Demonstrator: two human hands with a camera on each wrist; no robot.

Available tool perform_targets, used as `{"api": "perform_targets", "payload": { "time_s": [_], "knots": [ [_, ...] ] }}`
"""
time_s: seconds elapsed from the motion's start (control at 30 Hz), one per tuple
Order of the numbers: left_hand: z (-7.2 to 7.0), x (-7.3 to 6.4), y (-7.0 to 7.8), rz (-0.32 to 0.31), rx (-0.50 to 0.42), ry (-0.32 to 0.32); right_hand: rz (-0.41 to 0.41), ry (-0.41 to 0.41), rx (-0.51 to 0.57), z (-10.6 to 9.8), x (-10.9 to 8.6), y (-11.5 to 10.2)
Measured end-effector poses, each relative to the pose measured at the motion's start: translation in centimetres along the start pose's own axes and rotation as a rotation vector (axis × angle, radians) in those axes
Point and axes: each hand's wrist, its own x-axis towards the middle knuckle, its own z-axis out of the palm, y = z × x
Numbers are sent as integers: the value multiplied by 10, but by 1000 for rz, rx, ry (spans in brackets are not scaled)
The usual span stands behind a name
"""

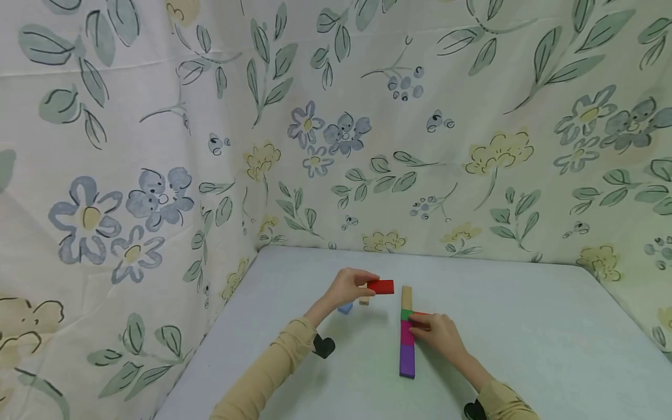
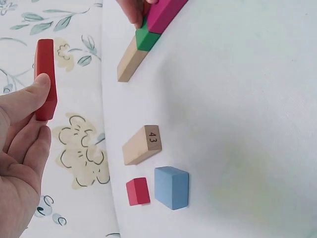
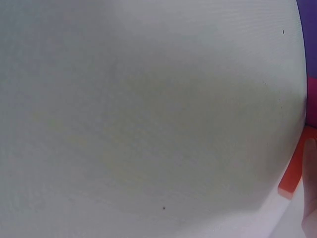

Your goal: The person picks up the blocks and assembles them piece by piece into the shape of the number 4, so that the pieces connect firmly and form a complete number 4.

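Note:
My left hand [image 1: 349,287] is raised over the table and pinches a red block [image 1: 384,287] between thumb and fingers; the left wrist view shows the thumb on its side. My right hand [image 1: 438,333] is at the right side of a row of blocks, gripping an orange block [image 3: 292,173] that sticks out sideways and is partly hidden by the fingers. From far to near, the row has a plain wooden block [image 1: 406,296], a green block [image 1: 406,315], a magenta block [image 1: 407,332] and a purple block [image 1: 407,360]. The right fingertips are close against the green and magenta blocks.
Left of the row, behind my left hand, lie a wooden block marked 43 [image 2: 143,145], a blue block [image 2: 171,187] and a small red-pink block [image 2: 138,191]. The white table [image 1: 525,326] ends at a floral cloth [image 1: 399,128] behind and at the left.

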Motion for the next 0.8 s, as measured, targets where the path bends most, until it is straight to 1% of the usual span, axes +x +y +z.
{"api": "perform_targets", "payload": {
  "time_s": [0.17, 0.43, 0.67, 0.8],
  "knots": [
    [9, 2, -3, 7, 47, 1, 6, -5, 14, -1, 0, 1],
    [20, 2, -7, -16, 121, -18, 4, -20, 12, 0, 2, 3],
    [28, 2, -13, 20, 163, 2, 20, -21, 13, 2, 2, 5],
    [33, 3, -18, 13, 182, 8, 24, -30, 13, 3, 2, 6]
  ]
}}
